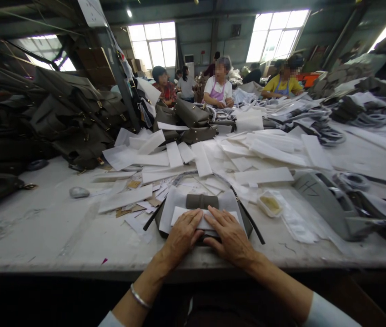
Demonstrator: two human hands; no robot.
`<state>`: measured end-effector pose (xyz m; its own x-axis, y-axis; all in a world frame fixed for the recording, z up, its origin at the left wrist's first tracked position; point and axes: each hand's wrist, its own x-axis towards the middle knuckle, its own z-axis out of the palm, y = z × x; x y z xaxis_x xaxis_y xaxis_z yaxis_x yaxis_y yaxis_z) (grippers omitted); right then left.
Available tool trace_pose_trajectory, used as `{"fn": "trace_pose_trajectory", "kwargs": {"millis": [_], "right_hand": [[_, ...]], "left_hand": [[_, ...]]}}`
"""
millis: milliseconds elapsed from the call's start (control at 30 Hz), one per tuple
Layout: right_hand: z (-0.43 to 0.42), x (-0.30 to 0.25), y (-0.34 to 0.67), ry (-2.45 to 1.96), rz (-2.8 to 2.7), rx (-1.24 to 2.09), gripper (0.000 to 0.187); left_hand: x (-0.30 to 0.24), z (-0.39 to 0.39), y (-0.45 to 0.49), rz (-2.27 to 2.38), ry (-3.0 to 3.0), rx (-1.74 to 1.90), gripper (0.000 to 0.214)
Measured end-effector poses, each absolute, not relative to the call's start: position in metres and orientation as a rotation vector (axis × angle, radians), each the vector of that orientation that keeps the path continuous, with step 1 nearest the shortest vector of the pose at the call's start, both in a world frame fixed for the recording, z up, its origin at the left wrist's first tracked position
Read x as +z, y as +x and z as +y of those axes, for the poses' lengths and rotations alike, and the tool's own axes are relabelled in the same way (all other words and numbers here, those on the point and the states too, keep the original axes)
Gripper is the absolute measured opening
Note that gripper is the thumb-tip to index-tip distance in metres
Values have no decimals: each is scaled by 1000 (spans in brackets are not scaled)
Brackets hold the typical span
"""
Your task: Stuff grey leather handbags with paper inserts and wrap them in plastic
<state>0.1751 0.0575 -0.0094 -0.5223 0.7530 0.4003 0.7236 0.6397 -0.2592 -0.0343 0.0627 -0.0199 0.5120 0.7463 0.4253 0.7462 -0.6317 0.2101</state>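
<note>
A dark handbag (247,223) lies in front of me at the table's front edge, its strap (251,223) spread to both sides. A sheet of thin white padding covers much of it, with a dark flap tab (202,201) showing at the top. Across the bag lies a folded white foam strip (179,214). My left hand (184,229) rests flat on that strip with fingers stretched out. Beside it, my right hand (227,231) presses flat on the strip too, fingers slightly spread. The hands hide the bag's lower middle.
White foam sheets (264,150) are strewn beyond the bag. Dark bags (73,113) pile up at the left. A tape dispenser (329,204) and a small white dish (269,204) stand right; a grey mouse-shaped object (79,192) lies left. Co-workers (218,86) sit across the table.
</note>
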Motion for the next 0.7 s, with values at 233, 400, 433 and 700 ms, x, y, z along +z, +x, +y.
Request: {"fn": "trace_pose_trajectory", "kwargs": {"millis": [233, 400, 433, 700], "right_hand": [[59, -3, 172, -1233, -2418, 127, 54], [58, 2, 176, -1162, -2460, 141, 53], [58, 2, 177, -1149, -2464, 142, 53], [57, 2, 172, -1248, -2379, 111, 45]], "left_hand": [[4, 63, -43, 1561, 2683, 622, 43], [-10, 66, -59, 1597, 2542, 659, 67], [-12, 66, -61, 1641, 2515, 686, 70], [-27, 60, -67, 1781, 2452, 905, 66]]}}
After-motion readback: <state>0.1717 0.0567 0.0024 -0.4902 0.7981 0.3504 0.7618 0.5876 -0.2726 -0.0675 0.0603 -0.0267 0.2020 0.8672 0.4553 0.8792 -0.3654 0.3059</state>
